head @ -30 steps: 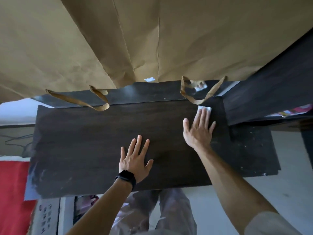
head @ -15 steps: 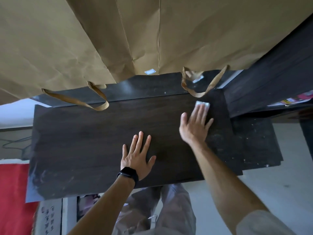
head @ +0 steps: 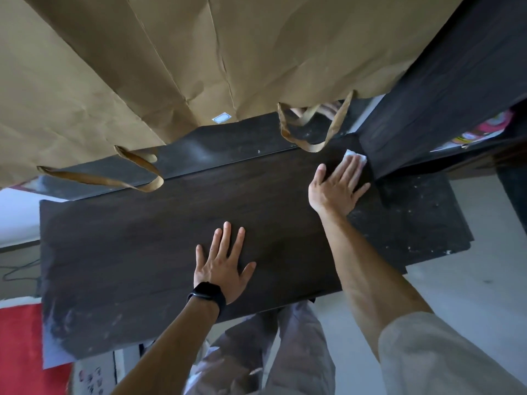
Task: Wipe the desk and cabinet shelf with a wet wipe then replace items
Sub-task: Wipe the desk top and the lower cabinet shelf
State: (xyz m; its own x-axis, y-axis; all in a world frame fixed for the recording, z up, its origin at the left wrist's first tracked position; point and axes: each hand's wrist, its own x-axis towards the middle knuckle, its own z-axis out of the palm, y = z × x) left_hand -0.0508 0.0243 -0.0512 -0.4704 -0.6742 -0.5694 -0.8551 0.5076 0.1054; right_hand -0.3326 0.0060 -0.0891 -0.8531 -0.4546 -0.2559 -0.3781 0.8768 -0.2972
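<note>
A dark wood desk top [head: 137,252] fills the middle of the head view. My right hand [head: 336,186] lies flat on its far right part and presses a white wet wipe [head: 355,158] under the fingertips, close to the dark cabinet side [head: 445,95]. Only the wipe's far edge shows past the fingers. My left hand [head: 222,266] rests flat with spread fingers near the desk's front middle, a black watch on the wrist, holding nothing.
Large brown paper bags [head: 199,58] with strap handles [head: 308,138] hang over the desk's back edge. A dusty lower panel [head: 422,218] sticks out at the right. Colourful printed items [head: 479,132] lie on the cabinet shelf. Something red [head: 20,346] sits at the lower left.
My right hand has slid the wipe farther back and to the right, up against the cabinet side. My left hand has stayed planted on the desk.
</note>
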